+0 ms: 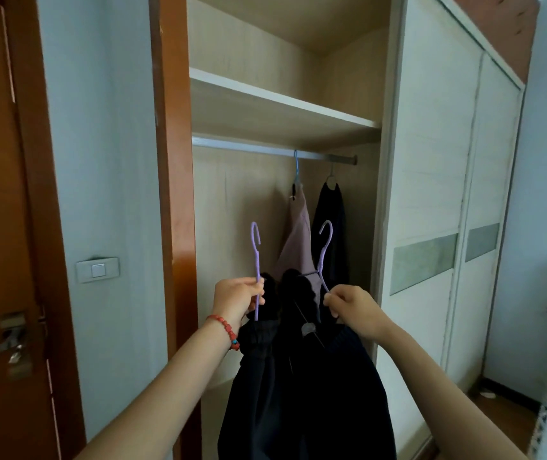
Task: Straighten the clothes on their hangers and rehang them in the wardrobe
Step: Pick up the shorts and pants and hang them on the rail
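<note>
The left hand [238, 298], a red bead bracelet [225, 330] on its wrist, pinches the stem of a purple hanger [256, 260]; the right hand [353, 308] pinches a second purple hanger [324, 250] below its hook. Dark clothes [302, 386] hang from both hangers, in front of the open wardrobe [282, 104]. On the rail [248, 147] behind hang a mauve garment [297, 240] and a dark garment [330, 224], side by side

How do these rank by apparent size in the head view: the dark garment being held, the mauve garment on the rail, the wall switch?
1. dark garment, though nearest the camera
2. mauve garment
3. wall switch
</note>
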{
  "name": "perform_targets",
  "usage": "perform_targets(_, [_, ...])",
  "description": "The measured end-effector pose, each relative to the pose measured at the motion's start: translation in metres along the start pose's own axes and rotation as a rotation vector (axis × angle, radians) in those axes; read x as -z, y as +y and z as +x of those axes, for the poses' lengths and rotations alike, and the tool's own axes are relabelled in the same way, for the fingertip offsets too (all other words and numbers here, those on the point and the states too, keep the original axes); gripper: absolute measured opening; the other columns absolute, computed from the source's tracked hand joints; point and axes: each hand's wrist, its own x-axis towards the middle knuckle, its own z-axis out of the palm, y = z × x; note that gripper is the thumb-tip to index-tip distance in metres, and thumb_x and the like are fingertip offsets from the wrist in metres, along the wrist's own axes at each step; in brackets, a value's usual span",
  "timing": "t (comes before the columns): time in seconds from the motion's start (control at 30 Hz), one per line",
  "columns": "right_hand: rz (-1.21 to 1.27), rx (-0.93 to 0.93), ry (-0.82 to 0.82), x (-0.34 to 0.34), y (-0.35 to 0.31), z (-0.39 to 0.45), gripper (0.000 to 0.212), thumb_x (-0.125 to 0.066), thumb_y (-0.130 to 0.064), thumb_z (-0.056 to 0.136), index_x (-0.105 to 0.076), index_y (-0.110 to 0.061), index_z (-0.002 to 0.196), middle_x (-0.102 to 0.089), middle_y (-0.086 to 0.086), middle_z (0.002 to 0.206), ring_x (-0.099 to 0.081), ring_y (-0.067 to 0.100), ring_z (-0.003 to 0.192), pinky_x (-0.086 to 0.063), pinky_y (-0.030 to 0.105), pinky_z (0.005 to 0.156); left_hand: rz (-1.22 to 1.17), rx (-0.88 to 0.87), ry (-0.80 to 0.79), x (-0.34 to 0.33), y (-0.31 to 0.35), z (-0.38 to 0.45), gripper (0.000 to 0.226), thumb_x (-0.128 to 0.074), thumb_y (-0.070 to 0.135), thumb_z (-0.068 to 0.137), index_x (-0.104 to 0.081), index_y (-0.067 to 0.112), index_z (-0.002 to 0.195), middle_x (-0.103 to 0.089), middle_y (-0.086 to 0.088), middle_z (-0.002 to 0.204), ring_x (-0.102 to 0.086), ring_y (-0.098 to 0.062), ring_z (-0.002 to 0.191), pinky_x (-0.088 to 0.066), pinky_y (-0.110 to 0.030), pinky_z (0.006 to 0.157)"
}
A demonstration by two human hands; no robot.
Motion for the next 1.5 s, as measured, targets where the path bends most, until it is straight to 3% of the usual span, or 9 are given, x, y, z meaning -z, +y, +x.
perform_targets(0.1, [0.006,0.011,0.0,-0.006,0.001,0.033,0.036,-0.044,-0.015,0.096,-0.048,-0.015,0.06,-0.049,-0.002,0.061,-0.046,0.008,0.055,-0.039,0.016,0.058,-0.039,-0.005,-0.002,-0.003,0.002,0.036,0.016,-0.052,-0.004,0.086,-0.064,-0.003,0.097,-0.056,0.007,0.034,-0.049,-0.003,0.03,-0.044,-0.013,0.038])
perform_targets(0.27, [-0.031,0.019,0.043,-0.015,0.005,0.082,0.029,-0.046,-0.017,0.094,-0.052,-0.006,0.068,-0.049,0.007,0.067,-0.048,0.021,0.067,-0.04,0.034,0.069,-0.146,-0.032,0.055,-0.01,-0.002,0.086,0.018,-0.054,-0.006,0.084,-0.064,-0.008,0.098,-0.054,0.003,0.031,-0.047,-0.003,0.027,-0.041,-0.01,0.035])
perform_targets(0.43, [-0.069,0.001,0.045,-0.024,-0.002,0.125,0.032,-0.048,-0.018,0.093,-0.056,-0.006,0.064,-0.051,0.012,0.069,-0.049,0.023,0.066,-0.041,0.033,0.067,-0.2,-0.059,0.103,-0.019,-0.005,0.118,0.017,-0.054,-0.009,0.082,-0.065,-0.008,0.095,-0.052,-0.009,0.054,-0.046,-0.002,0.024,-0.04,-0.01,0.033])
perform_targets(0.63, [-0.089,0.004,0.069,-0.028,0.001,0.166,0.036,-0.047,-0.019,0.093,-0.054,-0.019,0.058,-0.052,0.0,0.059,-0.049,0.023,0.064,-0.043,0.033,0.067,-0.205,-0.047,0.151,-0.027,-0.006,0.171,0.009,-0.057,-0.004,0.081,-0.066,-0.004,0.083,-0.051,0.006,0.026,-0.046,-0.002,0.024,-0.042,-0.025,0.051])
perform_targets(0.87, [-0.069,0.092,0.09,-0.031,0.0,0.228,0.041,-0.048,-0.017,0.093,-0.05,-0.016,0.052,-0.051,-0.004,0.054,-0.05,0.011,0.056,-0.043,0.026,0.066,-0.276,-0.083,0.204,-0.033,-0.002,0.222,0.014,-0.056,-0.005,0.081,-0.067,-0.007,0.09,-0.049,0.005,0.026,-0.044,-0.003,0.024,-0.038,-0.013,0.036])
perform_targets(1.0, [-0.039,0.182,0.089,-0.028,0.001,0.273,0.037,-0.05,-0.017,0.092,-0.062,0.003,0.064,-0.052,-0.001,0.054,-0.047,0.0,0.044,-0.037,0.017,0.054,-0.298,-0.146,0.253,-0.035,0.016,0.241,0.016,-0.053,-0.009,0.083,-0.064,-0.008,0.095,-0.046,0.004,0.023,-0.042,-0.002,0.022,-0.034,-0.011,0.03])
perform_targets(1.1, [0.0,0.28,0.066,-0.018,0.0,0.312,0.037,-0.05,-0.017,0.091,-0.062,0.014,0.074,-0.054,0.012,0.063,-0.051,0.017,0.06,-0.04,0.029,0.064,-0.319,-0.201,0.289,-0.037,0.033,0.261,0.012,-0.052,-0.007,0.085,-0.062,-0.003,0.092,-0.046,0.004,0.023,-0.042,-0.002,0.021,-0.034,-0.01,0.029])
perform_targets(1.23, [0.011,0.367,0.05,0.002,-0.006,0.364,0.035,-0.051,-0.017,0.091,-0.06,0.0,0.061,-0.056,0.02,0.064,-0.05,0.023,0.063,-0.04,0.031,0.067,-0.314,-0.251,0.344,-0.04,0.064,0.291,0.028,-0.05,-0.007,0.087,-0.053,0.003,0.061,-0.046,0.003,0.022,-0.041,-0.003,0.02,-0.033,-0.01,0.027])
perform_targets(1.5, [0.045,0.514,-0.05,0.031,-0.03,0.439,0.034,-0.044,-0.015,0.095,-0.058,-0.017,0.064,-0.053,-0.002,0.059,-0.045,0.012,0.054,-0.038,0.021,0.054,-0.23,-0.343,0.402,-0.043,0.122,0.34,0.03,-0.05,-0.006,0.086,-0.051,0.003,0.058,-0.045,0.004,0.023,-0.039,-0.002,0.02,-0.033,-0.009,0.028])
